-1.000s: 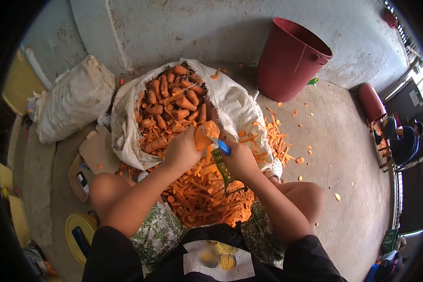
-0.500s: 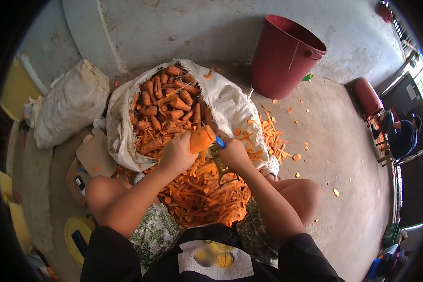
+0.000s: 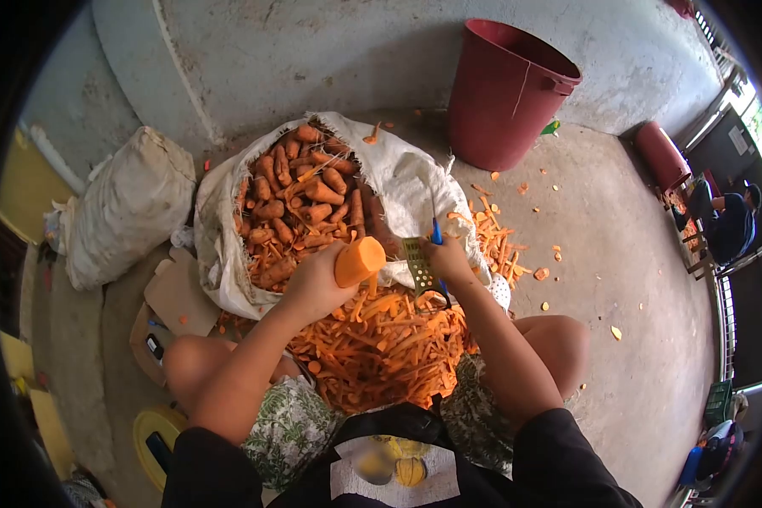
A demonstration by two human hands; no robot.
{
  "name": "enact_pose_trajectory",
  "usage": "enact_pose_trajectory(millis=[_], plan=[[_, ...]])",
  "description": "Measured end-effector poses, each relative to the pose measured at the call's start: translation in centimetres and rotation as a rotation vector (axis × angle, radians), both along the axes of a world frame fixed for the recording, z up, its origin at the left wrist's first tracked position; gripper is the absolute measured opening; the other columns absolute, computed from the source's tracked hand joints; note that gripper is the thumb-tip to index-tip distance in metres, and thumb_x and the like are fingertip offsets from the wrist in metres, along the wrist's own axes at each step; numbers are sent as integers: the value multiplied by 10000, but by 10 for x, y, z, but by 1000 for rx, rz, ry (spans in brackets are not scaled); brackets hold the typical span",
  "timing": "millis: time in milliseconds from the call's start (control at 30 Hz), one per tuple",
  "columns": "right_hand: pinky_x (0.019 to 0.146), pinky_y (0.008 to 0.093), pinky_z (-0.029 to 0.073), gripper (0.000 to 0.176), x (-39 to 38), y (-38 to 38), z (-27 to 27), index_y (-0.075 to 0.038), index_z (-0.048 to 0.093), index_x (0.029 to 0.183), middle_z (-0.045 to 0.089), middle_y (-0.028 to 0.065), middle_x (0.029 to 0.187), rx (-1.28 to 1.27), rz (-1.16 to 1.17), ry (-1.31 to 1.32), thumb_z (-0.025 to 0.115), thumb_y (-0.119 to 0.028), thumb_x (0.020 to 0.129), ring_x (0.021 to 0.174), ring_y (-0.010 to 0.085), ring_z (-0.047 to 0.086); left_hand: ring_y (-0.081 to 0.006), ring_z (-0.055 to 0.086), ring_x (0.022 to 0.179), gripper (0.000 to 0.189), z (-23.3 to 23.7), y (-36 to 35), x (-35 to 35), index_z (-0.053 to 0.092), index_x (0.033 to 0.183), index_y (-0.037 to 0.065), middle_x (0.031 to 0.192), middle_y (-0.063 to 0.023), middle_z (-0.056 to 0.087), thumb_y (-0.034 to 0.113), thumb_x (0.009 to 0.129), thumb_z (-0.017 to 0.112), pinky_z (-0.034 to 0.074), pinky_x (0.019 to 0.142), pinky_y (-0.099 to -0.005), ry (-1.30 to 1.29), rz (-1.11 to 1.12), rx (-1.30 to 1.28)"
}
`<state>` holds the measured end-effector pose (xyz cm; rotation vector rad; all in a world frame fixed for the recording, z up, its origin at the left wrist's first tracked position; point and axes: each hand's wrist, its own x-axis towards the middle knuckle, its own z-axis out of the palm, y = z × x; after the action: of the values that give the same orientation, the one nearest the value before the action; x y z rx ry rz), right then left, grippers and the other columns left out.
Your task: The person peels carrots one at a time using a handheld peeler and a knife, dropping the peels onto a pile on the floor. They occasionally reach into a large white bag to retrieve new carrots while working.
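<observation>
In my left hand (image 3: 316,284) is a thick peeled carrot (image 3: 360,262), its flat cut end turned up and to the right. My right hand (image 3: 451,259), apart from the carrot, grips a small blue-handled knife (image 3: 436,232) whose thin blade points upward. A greenish peeler-like tool (image 3: 419,267) with holes in it is also in that hand, below the knife. Under both hands a heap of orange carrot peelings (image 3: 381,356) lies between my legs. Just beyond, an open white sack (image 3: 220,245) holds many unpeeled carrots (image 3: 320,190).
A tall dark red bin (image 3: 504,102) stands by the wall. Left of the open sack is a filled white sack (image 3: 131,212), with cardboard (image 3: 182,296) nearby. A yellow lid (image 3: 148,444) carries a phone. Scraps dot the floor at right; another person (image 3: 731,224) sits far right.
My right hand has moved right, away from the carrot, and the knife has swung to point upward. The carrot's end now faces me more as a flat cut. The view has shifted slightly.
</observation>
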<state>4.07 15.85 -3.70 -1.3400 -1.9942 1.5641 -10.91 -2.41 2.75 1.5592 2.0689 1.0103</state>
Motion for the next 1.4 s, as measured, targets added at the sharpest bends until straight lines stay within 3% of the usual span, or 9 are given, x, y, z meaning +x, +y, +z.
enact_pose_trajectory(millis=[133, 333, 600, 700, 833, 1000, 1100, 1300, 1400], plan=[[656, 290, 432, 344, 5, -33, 48, -15, 551, 1024, 578, 51, 833, -429, 365, 371, 543, -306, 840, 740, 133, 540, -325, 588, 794, 331, 0, -2, 3, 493, 933, 22, 847, -169, 595, 193, 689, 636, 467, 667, -399, 238, -34, -288], [782, 270, 359, 303, 7, -56, 39, -69, 533, 1037, 533, 25, 863, -309, 764, 109, 559, -301, 844, 847, 134, 470, -335, 582, 799, 430, -21, -6, 11, 448, 977, 2, 824, -180, 582, 213, 665, 656, 465, 692, -406, 138, -232, -446], [818, 289, 375, 231, 12, -60, 52, -51, 526, 1028, 511, 43, 999, -298, 689, 220, 562, -171, 834, 965, 118, 461, -297, 577, 827, 533, -16, -8, 12, 427, 1017, 43, 890, -132, 552, 221, 609, 721, 470, 662, -390, 246, -144, -209], [907, 343, 332, 107, 15, -57, 59, -35, 602, 835, 243, 122, 1333, -320, 598, 400, 581, -123, 778, 1207, 211, 285, -294, 571, 816, 472, -9, -8, 5, 439, 981, 50, 917, -112, 528, 201, 624, 709, 470, 653, -383, 196, -124, -90], [965, 362, 267, 159, 15, -50, 74, -34, 628, 787, 114, 67, 1415, -412, 705, 716, 600, -191, 789, 1222, 185, 275, -300, 565, 818, 416, 12, -11, 2, 450, 943, 47, 903, -106, 524, 169, 631, 697, 465, 657, -386, 187, -52, -47], [982, 367, 262, 147, 15, -49, 78, -44, 625, 858, 130, 74, 1400, -279, 796, 612, 605, -174, 793, 1229, 209, 266, -312, 563, 823, 419, 13, -11, 6, 454, 937, 29, 888, -127, 529, 169, 628, 700, 459, 680, -388, 113, -46, -96], [949, 362, 297, 133, 10, -57, 72, -37, 601, 872, 246, 99, 1333, 111, 859, 405, 562, -154, 822, 1214, 240, 286, -303, 568, 831, 442, 9, -13, 11, 460, 963, 9, 897, -147, 544, 197, 641, 698, 454, 699, -373, -62, -112, -145], [893, 338, 347, 164, 13, -60, 62, -62, 592, 933, 303, 112, 1241, -77, 787, 204, 588, -179, 819, 1085, 240, 397, -265, 570, 852, 490, 6, -11, 2, 483, 1044, -5, 946, -157, 569, 230, 661, 681, 447, 735, -346, -290, -232, -448], [871, 335, 364, 176, 15, -67, 70, -69, 589, 949, 305, 121, 1240, 132, 948, 168, 600, -173, 808, 1062, 257, 418, -255, 568, 853, 501, -1, -14, -15, 492, 1030, -11, 951, -147, 573, 280, 666, 675, 445, 732, -336, -179, -378, -574]])
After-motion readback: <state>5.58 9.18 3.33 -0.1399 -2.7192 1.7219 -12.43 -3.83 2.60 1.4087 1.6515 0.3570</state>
